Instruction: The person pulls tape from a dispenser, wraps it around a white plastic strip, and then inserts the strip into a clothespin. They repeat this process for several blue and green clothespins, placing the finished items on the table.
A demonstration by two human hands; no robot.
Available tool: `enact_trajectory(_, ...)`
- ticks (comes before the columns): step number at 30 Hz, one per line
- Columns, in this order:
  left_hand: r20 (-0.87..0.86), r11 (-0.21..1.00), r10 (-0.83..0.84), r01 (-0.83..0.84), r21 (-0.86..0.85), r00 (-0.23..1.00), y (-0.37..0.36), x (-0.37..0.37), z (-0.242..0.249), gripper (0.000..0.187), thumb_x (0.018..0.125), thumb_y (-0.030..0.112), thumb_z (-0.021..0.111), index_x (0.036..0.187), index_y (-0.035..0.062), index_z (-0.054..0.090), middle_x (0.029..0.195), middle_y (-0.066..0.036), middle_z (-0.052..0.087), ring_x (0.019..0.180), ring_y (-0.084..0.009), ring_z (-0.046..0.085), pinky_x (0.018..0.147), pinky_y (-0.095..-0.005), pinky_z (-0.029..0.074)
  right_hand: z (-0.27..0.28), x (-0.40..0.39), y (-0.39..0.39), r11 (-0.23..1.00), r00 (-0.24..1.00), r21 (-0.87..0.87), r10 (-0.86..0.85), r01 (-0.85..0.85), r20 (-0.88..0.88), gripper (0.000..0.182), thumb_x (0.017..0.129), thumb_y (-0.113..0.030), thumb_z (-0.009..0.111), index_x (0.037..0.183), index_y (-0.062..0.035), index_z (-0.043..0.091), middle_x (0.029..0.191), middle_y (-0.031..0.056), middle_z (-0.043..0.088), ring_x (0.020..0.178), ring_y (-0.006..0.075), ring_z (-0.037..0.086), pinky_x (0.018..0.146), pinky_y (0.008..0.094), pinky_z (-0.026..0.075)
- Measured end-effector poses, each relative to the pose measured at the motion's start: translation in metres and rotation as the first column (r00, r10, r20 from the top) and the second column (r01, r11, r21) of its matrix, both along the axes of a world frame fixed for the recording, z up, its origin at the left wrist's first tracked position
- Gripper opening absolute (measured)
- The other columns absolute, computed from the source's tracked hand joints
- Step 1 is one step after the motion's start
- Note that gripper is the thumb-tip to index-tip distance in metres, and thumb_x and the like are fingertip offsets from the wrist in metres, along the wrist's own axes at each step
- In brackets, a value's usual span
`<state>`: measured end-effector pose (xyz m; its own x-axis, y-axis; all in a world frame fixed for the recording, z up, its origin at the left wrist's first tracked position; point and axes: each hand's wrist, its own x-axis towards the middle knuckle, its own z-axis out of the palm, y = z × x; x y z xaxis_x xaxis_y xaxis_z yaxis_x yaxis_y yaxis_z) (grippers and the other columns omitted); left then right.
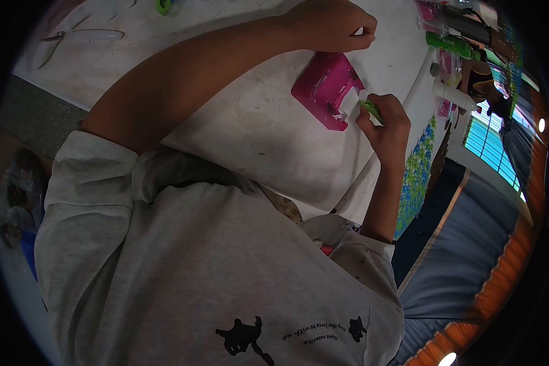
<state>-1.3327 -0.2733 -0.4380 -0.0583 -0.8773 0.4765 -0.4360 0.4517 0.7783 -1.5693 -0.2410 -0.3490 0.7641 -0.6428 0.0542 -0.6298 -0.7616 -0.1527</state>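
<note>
A bright pink plastic box [324, 85] with a cut-out edge lies on the white table cover, between my two hands. My right hand [389, 125] is by the cut-out side, thumb and fingers pinched on a small lime-green piece [370, 110]. A small white bit [363, 96] shows beside that piece. Just above the box in this view, my left hand [332, 25] is bent at the wrist with its fingers curled in to the thumb. A small gap shows between thumb and finger, and I cannot tell what they hold.
On the white-covered table [238, 116], a tool with pale handles [91, 35] lies far left and a green ring-like piece [163, 6] at the top. A green bottle [451, 44] and a white tube [454, 96] stand at the right, above a blue-green patterned sheet [418, 174].
</note>
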Motion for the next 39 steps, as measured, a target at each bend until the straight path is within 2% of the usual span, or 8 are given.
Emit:
enact_trajectory(15, -0.011, 1.0, -0.006, 0.006, 0.003, 1.0, 0.0, 0.001, -0.001, 0.018, 0.092, 0.027, 0.063, 0.099, 0.0101, 0.065, 0.074, -0.003, 0.062, 0.067, -0.0159, 0.059, 0.062, -0.032, 0.047, 0.003, -0.002, 0.002, 0.999, 0.998, -0.035, 0.021, -0.023, -0.054, 0.025, 0.067, -0.002, 0.075, 0.091, -0.0002, 0.065, 0.08, 0.0113, 0.062, 0.073, 0.0282, 0.061, 0.064, 0.0373, 0.051)
enact_trajectory(27, -0.017, 1.0, -0.008, 0.008, 0.004, 1.0, 0.0, 0.002, 0.001, 0.018, 0.092, 0.026, 0.064, 0.098, 0.0093, 0.065, 0.073, -0.003, 0.062, 0.066, -0.0158, 0.058, 0.061, -0.0317, 0.046, 0.009, -0.007, -0.003, 1.0, 0.992, 0.015, 0.021, -0.02, -0.124, 0.026, 0.065, 0.0, 0.075, 0.089, 0.0001, 0.065, 0.079, 0.012, 0.061, 0.073, 0.0288, 0.062, 0.063, 0.0386, 0.051)
enact_trajectory(39, -0.021, 1.0, -0.009, 0.009, 0.009, 1.0, 0.0, 0.004, 0.001, 0.017, 0.092, 0.025, 0.064, 0.096, 0.0086, 0.065, 0.072, -0.003, 0.061, 0.064, -0.0156, 0.057, 0.06, -0.0313, 0.045, 0.019, -0.005, -0.007, 0.998, 0.965, 0.016, 0.066, -0.064, -0.253, 0.027, 0.062, -0.001, 0.073, 0.086, -0.0016, 0.064, 0.078, 0.0106, 0.059, 0.074, 0.0288, 0.061, 0.064, 0.0388, 0.052)
